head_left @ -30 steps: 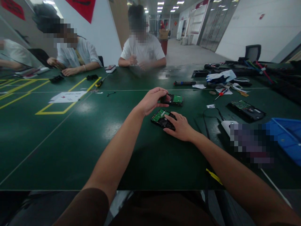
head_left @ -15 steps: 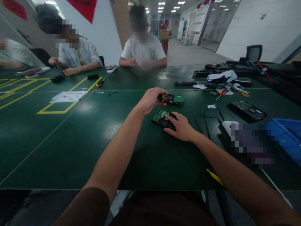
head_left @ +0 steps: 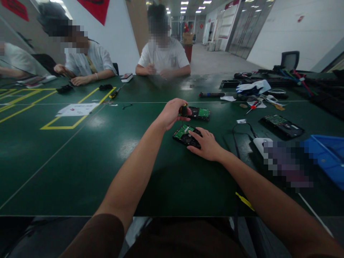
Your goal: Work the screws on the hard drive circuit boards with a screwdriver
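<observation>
Squeezing a stubby tool (head_left: 184,110) with a black and yellow handle in the left hand (head_left: 174,113), right above the green end of the near hard drive (head_left: 185,131). Cannot tell about the tip: too thin and dim to see well. Holding that same near hard drive flat on the counter (head_left: 80,172) with the right hand (head_left: 206,145), one finger stretched over the top and thumb by the front side.

Just behind, partly hidden by the left hand, a second hard drive (head_left: 203,114), black and green too. Well off to the right, a third hard drive (head_left: 282,125), lying flat. Closer in from there, a white gadget (head_left: 259,144) with a dark cord (head_left: 252,130), mostly blurred out, next to a blue bin (head_left: 328,157). Close to the near edge, a yellow strip (head_left: 244,201).

Farther back on the right, a little red screwdriver (head_left: 254,106), some white and blue cloth (head_left: 252,87) and a dark rod (head_left: 212,95). To the left, white paper (head_left: 77,109) by yellow tape (head_left: 57,128). Across the counter, sitting, a person in a white T-shirt (head_left: 163,57). More to the left, a person in a pale shirt (head_left: 88,61).
</observation>
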Tool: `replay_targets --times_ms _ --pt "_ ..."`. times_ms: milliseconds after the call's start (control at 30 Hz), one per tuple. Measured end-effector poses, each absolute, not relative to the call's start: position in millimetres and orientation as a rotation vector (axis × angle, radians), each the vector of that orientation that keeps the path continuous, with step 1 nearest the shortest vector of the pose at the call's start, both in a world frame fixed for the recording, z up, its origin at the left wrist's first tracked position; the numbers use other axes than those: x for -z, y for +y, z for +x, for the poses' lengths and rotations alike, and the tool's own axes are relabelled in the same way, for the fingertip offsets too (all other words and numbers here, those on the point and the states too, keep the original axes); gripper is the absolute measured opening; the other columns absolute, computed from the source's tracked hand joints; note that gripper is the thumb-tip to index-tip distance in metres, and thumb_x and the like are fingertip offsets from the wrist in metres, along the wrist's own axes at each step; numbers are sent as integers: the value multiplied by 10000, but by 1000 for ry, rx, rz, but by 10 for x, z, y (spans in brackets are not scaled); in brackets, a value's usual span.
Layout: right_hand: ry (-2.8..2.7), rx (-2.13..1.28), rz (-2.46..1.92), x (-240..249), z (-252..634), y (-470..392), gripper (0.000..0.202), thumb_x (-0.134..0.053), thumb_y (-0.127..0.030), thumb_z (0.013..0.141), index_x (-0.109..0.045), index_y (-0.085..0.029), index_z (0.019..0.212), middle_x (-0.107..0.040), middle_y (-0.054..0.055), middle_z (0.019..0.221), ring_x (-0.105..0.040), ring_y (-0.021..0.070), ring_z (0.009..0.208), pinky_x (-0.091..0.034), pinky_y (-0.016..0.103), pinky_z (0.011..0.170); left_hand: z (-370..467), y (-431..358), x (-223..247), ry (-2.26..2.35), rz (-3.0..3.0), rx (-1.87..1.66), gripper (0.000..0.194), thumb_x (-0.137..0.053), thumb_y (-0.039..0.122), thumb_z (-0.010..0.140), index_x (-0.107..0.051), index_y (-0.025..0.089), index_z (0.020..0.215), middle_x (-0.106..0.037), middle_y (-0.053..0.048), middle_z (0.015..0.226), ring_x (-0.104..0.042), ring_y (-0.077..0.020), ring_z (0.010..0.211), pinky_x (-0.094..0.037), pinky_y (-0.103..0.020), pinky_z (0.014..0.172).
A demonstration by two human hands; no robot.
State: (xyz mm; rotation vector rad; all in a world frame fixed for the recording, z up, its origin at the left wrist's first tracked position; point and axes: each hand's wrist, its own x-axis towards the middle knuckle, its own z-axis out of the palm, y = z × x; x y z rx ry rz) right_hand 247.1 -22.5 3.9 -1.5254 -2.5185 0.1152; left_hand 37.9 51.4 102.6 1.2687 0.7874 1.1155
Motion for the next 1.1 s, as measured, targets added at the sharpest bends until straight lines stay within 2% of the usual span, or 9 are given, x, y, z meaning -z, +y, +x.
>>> replay_targets --times_ms 100,267,533,733,1100 --pt "-2521 -109 -1521 -43 2472 -230 824 -438 -763 979 -373 -281 1645 -328 176 1670 -371 445 1491 -320 622 1204 377 516 -1027 761 1259 -1143 144 -581 281 854 -615 171 942 -701 -77 830 -698 -213 833 -635 -425 780" --pt "-2519 -104 -1523 -43 2479 -227 815 -431 -765 979 -374 -294 1643 -335 166 1666 -369 439 1494 -331 627 1200 379 510 -1040 808 1279 -1183 114 -608 257 838 -658 155 845 -675 -77 887 -677 -188 856 -642 -414 812" --pt "-2506 -105 -1516 -30 2476 -224 810 -457 -753 974 -387 -292 1636 -351 167 1660 -374 442 1488 -333 631 1196 405 508 -1025 801 1272 -1150 142 -664 285 874 -690 146 860 -655 -63 881 -676 -167 824 -640 -411 850" --pt "-2507 -103 -1507 -36 2467 -228 802 -471 -732 981 -400 -266 1630 -353 201 1648 -393 442 1477 -332 628 1193 405 503 -1015 789 1281 -1161 129 -731 260 857 -683 141 866 -649 -54 915 -676 -155 821 -644 -402 839" --pt "-2510 -103 -1514 -23 2479 -211 812 -453 -756 972 -379 -297 1638 -347 169 1667 -368 453 1494 -329 644 1195 390 509 -1020 804 1323 -1151 123 -690 263 876 -707 142 867 -680 -76 962 -662 -154 841 -630 -344 782"
